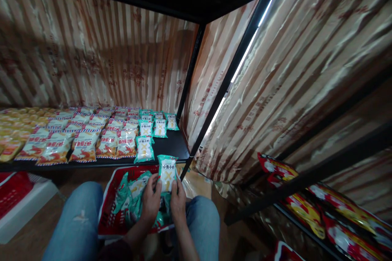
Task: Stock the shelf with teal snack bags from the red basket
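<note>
Between my two hands is a green and white snack bag (167, 173), held upright above a red basket. My left hand (151, 195) grips its lower left side, thumb on the front. On the lower right side, my right hand (178, 197) pinches it the same way. The red basket (105, 212) stands between my knees, with more green snack bags (122, 195) heaped inside. Just beyond, matching green bags (144, 149) stand in short rows at the right end of a black shelf (168, 146).
Orange and white snack bags (84, 144) and yellow packets (12, 138) fill the shelf further left. A black post (226, 89) rises at the shelf's right corner. A white box (27, 208) lies at left. Red and yellow bags (300, 204) rest on a rack at right.
</note>
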`<action>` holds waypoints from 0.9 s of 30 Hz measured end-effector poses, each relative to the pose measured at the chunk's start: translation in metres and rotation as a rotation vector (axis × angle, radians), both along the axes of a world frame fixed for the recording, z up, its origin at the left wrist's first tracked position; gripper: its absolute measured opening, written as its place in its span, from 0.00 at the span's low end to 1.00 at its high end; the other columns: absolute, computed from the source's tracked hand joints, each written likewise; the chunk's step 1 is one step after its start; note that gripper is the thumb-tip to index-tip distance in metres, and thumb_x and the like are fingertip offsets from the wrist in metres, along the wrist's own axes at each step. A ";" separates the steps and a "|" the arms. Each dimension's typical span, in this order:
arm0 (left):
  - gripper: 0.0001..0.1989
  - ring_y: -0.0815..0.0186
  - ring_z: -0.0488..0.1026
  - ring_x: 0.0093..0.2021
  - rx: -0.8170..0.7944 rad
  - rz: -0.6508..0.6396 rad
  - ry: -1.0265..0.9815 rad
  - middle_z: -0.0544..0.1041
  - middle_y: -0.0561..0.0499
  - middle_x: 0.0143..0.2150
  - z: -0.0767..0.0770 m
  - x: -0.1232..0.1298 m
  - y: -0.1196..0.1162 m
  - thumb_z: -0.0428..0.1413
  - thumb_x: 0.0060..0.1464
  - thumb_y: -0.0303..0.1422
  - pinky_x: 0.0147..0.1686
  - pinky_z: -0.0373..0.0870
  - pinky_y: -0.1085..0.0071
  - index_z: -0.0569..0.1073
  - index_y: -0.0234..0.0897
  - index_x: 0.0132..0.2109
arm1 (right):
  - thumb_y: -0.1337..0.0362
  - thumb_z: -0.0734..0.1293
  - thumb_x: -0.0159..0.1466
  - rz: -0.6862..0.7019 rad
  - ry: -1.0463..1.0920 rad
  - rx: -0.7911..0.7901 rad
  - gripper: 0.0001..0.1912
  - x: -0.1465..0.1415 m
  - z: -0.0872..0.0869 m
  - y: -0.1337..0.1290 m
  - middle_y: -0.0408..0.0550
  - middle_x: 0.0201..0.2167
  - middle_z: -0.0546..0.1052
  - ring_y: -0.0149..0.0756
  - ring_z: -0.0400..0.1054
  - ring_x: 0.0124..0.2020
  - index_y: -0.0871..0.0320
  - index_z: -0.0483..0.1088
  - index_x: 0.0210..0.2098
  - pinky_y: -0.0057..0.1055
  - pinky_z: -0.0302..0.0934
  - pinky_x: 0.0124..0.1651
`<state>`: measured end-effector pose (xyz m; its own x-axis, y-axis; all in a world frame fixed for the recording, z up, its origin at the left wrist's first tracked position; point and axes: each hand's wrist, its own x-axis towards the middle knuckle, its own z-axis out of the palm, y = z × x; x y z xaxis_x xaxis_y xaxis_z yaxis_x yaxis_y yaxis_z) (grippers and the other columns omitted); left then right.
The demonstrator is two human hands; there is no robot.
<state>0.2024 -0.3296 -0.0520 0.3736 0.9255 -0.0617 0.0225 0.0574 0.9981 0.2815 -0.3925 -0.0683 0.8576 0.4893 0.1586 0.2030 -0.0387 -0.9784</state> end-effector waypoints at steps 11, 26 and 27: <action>0.21 0.59 0.72 0.49 0.045 0.009 0.012 0.74 0.40 0.50 0.008 0.026 0.017 0.48 0.51 0.36 0.49 0.69 0.64 0.68 0.33 0.51 | 0.45 0.56 0.61 -0.035 -0.005 -0.062 0.31 0.036 0.002 0.022 0.58 0.49 0.75 0.46 0.69 0.51 0.63 0.71 0.49 0.38 0.61 0.53; 0.18 0.59 0.75 0.42 0.085 0.021 -0.008 0.77 0.44 0.40 0.011 0.046 0.037 0.50 0.49 0.42 0.43 0.71 0.63 0.69 0.36 0.44 | 0.53 0.56 0.64 -0.106 -0.106 -0.043 0.24 0.054 0.017 0.043 0.47 0.31 0.76 0.36 0.70 0.30 0.59 0.64 0.54 0.30 0.63 0.34; 0.19 0.58 0.75 0.43 0.082 0.017 -0.007 0.77 0.43 0.41 0.011 0.047 0.038 0.51 0.49 0.43 0.43 0.71 0.63 0.69 0.36 0.44 | 0.53 0.55 0.64 -0.103 -0.108 -0.047 0.24 0.055 0.018 0.044 0.46 0.30 0.75 0.36 0.69 0.29 0.59 0.64 0.54 0.29 0.63 0.33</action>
<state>0.2499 -0.2917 -0.0414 0.3580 0.9336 0.0168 0.0154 -0.0239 0.9996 0.3364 -0.3490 -0.0500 0.8827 0.4089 0.2317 0.2995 -0.1096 -0.9478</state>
